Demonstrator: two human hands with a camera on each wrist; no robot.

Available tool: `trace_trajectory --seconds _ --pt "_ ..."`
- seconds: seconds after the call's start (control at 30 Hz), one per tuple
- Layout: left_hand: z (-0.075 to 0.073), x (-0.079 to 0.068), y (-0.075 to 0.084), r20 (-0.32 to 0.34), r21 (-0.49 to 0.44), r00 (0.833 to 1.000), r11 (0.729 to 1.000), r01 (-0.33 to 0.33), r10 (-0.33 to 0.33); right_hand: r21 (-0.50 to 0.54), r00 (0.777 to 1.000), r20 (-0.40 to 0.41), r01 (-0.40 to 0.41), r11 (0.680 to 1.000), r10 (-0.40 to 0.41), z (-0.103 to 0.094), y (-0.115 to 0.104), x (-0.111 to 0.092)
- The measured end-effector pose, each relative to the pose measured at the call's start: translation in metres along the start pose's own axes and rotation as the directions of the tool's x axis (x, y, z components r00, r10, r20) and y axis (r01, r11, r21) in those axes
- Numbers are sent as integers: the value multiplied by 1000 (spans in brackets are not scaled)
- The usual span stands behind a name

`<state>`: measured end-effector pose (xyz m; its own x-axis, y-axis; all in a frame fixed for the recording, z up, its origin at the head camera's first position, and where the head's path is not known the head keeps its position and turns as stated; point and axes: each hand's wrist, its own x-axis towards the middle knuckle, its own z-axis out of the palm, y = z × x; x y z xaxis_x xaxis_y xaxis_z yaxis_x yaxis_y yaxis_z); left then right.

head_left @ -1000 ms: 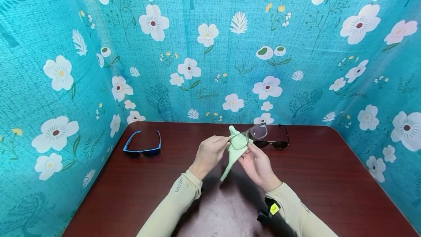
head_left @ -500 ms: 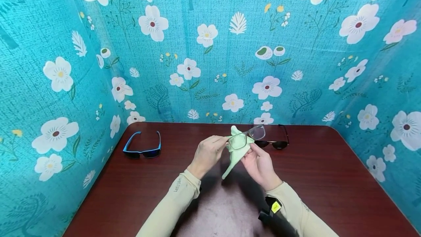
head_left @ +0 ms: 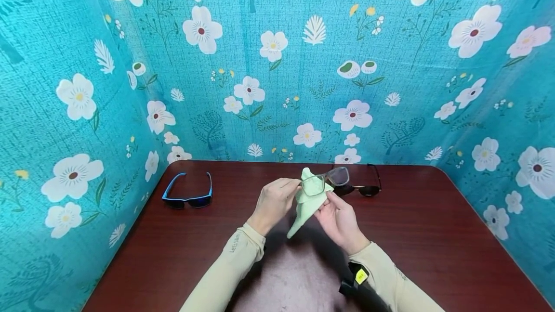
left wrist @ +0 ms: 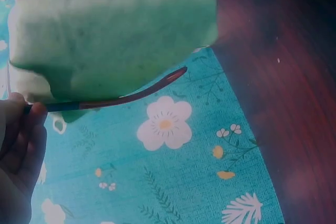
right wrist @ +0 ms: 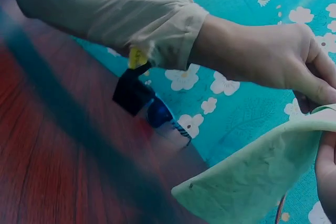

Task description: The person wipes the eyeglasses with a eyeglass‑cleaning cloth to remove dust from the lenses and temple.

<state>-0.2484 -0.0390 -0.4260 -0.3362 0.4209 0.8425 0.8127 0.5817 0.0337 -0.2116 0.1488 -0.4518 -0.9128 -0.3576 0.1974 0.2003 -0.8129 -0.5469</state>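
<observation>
A pair of clear-lensed eyeglasses (head_left: 337, 176) is held up above the table. My left hand (head_left: 272, 204) pinches the frame near its left hinge; in the left wrist view one temple arm (left wrist: 131, 98) runs out from those fingers. With my right hand (head_left: 341, 218) I grip a pale green cloth (head_left: 309, 205) between thumb and fingers. The cloth lies behind the left lens and its corner hangs down toward the table. In the right wrist view the cloth (right wrist: 252, 177) spreads wide and covers most of the glasses.
Blue-framed sunglasses (head_left: 188, 200) rest on the dark red table (head_left: 208, 244) at the left. Dark sunglasses with a thin metal frame (head_left: 368, 190) lie behind my right hand, partly hidden. A blue flowered curtain (head_left: 243, 61) stands along the back and sides.
The cloth's hanging corner has swung slightly left and the eyeglasses have shifted a little. Both hands keep their holds in nearly the same place.
</observation>
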Motion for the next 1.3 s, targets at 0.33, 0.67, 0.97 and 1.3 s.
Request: trace_trajectory --seconds 0.33,0.67,0.97,1.3 --pt "-2 -3 -7 13 -32 1000 999 -14 14 24 999 -20 39 999 -39 -7 -10 -2" --pt "2 -6 -1 44 -31 996 997 -70 71 9 997 -79 -11 1000 12 0 -5 4" --pt "-6 -3 -9 -19 -16 999 999 28 -28 -86 998 -55 -31 996 26 1 -4 -1" --pt "-20 -8 -24 -49 -34 996 997 72 -74 -183 974 -220 6 983 -47 -7 -22 -4"
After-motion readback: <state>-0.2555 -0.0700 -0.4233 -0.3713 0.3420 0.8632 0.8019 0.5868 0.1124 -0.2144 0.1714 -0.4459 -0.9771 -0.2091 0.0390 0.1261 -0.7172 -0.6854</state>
